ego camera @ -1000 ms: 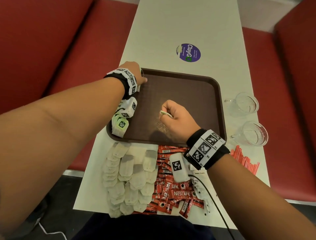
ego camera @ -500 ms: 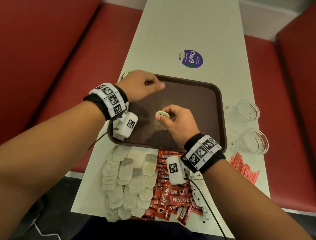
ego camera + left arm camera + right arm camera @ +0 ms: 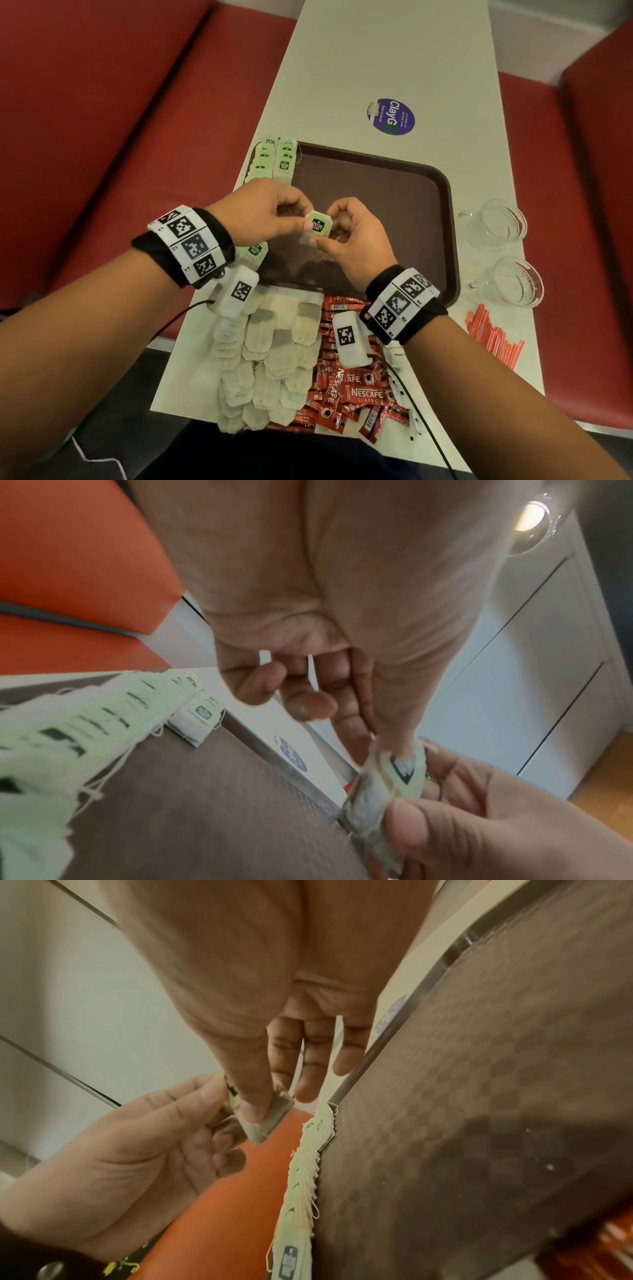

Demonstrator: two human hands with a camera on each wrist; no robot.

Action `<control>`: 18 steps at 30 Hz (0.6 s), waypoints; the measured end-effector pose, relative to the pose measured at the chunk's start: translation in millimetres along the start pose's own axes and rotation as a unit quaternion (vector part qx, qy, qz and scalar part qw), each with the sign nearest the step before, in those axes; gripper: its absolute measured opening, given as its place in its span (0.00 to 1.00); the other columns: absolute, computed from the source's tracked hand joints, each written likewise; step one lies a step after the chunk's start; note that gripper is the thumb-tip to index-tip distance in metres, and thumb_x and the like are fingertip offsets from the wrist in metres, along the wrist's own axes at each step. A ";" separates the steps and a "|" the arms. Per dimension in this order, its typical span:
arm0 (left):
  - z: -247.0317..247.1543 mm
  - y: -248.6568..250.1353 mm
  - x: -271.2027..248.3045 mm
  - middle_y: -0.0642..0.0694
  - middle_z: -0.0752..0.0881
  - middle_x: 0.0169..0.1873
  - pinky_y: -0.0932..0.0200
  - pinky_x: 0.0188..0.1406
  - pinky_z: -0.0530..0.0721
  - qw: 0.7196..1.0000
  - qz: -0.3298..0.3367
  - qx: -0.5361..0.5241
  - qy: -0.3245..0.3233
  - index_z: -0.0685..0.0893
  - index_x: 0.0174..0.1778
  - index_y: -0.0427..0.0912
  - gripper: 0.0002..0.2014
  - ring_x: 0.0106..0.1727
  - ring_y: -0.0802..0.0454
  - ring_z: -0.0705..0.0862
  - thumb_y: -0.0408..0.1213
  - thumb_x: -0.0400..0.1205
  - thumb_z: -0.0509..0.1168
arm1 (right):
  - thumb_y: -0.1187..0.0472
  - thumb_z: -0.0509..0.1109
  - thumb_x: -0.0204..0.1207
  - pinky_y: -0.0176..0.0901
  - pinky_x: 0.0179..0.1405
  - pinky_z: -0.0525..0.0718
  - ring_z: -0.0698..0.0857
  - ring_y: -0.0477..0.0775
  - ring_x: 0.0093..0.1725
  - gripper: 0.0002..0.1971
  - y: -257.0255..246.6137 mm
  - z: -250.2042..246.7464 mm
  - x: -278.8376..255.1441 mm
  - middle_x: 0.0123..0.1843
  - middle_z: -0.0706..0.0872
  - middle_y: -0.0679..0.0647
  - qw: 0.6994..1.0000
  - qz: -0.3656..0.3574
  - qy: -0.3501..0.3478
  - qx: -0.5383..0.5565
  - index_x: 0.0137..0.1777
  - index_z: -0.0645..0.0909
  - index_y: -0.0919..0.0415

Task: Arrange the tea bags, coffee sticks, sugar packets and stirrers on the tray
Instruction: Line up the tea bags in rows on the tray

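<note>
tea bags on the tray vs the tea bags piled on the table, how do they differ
The tea bags on the tray sit in a neat overlapping row along its left edge, green tags showing; the tea bags on the table lie in a loose heap with no green tags visible. Both groups lie untouched, as both hands hold a single bag.

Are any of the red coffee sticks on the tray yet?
No: the coffee sticks all lie on the table in front of the tray, which holds only tea bags along its left edge.
</note>
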State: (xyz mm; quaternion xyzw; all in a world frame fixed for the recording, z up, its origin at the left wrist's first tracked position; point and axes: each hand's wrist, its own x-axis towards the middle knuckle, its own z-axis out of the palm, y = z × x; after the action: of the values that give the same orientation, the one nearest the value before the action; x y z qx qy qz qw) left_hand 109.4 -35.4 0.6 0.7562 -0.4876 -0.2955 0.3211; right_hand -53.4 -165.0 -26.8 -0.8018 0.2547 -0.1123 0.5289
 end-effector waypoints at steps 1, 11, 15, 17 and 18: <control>-0.4 -3.3 0.0 0.53 0.89 0.37 0.59 0.43 0.82 1.000 -0.006 0.017 -0.022 0.89 0.46 0.55 0.02 0.40 0.55 0.84 0.46 0.80 0.75 | 0.61 0.84 0.69 0.38 0.37 0.83 0.83 0.41 0.33 0.21 0.6 0.8 -1.0 0.42 0.91 0.50 1.000 0.000 -0.005 -0.002 0.54 0.76 0.52; -33.4 -58.5 55.6 0.55 0.88 0.43 0.59 0.51 0.81 0.974 -0.154 0.132 0.097 0.89 0.51 0.51 0.07 0.48 0.55 0.86 0.46 0.80 0.75 | 0.49 0.78 0.74 0.41 0.46 0.82 0.82 0.44 0.40 0.16 4.8 0.7 -20.9 0.38 0.83 0.40 0.898 -0.003 -0.302 -0.320 0.61 0.86 0.50; -36.7 -63.8 86.1 0.50 0.90 0.49 0.54 0.59 0.85 0.962 -0.188 0.161 0.117 0.88 0.54 0.50 0.10 0.53 0.50 0.87 0.44 0.78 0.76 | 0.42 0.73 0.76 0.43 0.54 0.83 0.84 0.49 0.50 0.19 8.0 9.6 -24.2 0.54 0.89 0.44 0.859 -0.024 -0.323 -0.397 0.64 0.87 0.48; -37.6 -64.6 95.7 0.49 0.90 0.51 0.50 0.58 0.86 0.955 -0.207 0.174 0.118 0.86 0.48 0.55 0.09 0.53 0.48 0.87 0.45 0.75 0.78 | 0.41 0.73 0.76 0.48 0.54 0.86 0.86 0.51 0.53 0.18 11.1 13.5 -23.6 0.56 0.89 0.45 0.849 -0.007 -0.325 -0.416 0.62 0.87 0.46; -37.7 -65.0 99.2 0.49 0.89 0.52 0.50 0.57 0.86 0.952 -0.216 0.181 0.118 0.84 0.46 0.56 0.10 0.53 0.48 0.86 0.46 0.74 0.78 | 0.42 0.73 0.76 0.48 0.52 0.87 0.86 0.52 0.51 0.16 11.9 15.5 -23.0 0.55 0.89 0.45 0.845 -0.001 -0.327 -0.423 0.60 0.88 0.46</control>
State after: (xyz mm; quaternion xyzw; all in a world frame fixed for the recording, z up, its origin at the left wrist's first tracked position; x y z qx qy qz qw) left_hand 208.4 -99.2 -39.6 0.9182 -0.3167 -0.1734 0.1627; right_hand -69.3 -144.4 -41.9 -0.9382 0.0888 0.2749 0.1905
